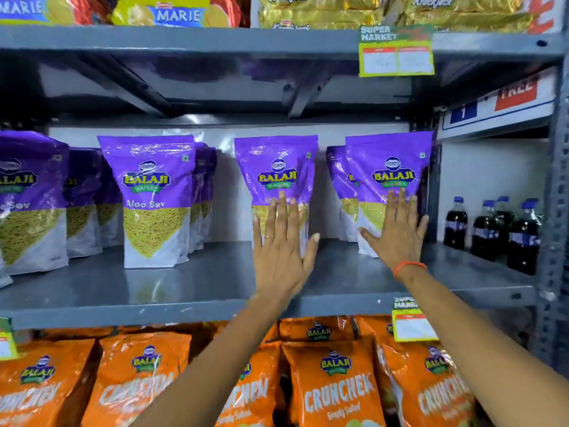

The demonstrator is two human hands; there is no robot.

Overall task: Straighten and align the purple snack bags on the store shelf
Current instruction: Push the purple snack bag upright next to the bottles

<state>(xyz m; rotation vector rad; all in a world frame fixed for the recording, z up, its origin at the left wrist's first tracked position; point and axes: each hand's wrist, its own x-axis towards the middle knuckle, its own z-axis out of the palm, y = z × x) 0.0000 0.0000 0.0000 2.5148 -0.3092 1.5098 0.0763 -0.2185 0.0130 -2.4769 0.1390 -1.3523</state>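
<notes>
The purple snack bags [276, 171] stand in rows on the grey shelf [184, 282]. Our left hand [281, 241] and right hand [397, 232] lie flat and open on two front bags, holding nothing. We think the left rows still need lining up.

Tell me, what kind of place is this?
Almost certainly a shop aisle, likely a supermarket. Grey metal shelves hold rows of identical purple snack bags and orange bags, and a price tag reads "Super Market". Both hands press flat on purple bags.
</notes>
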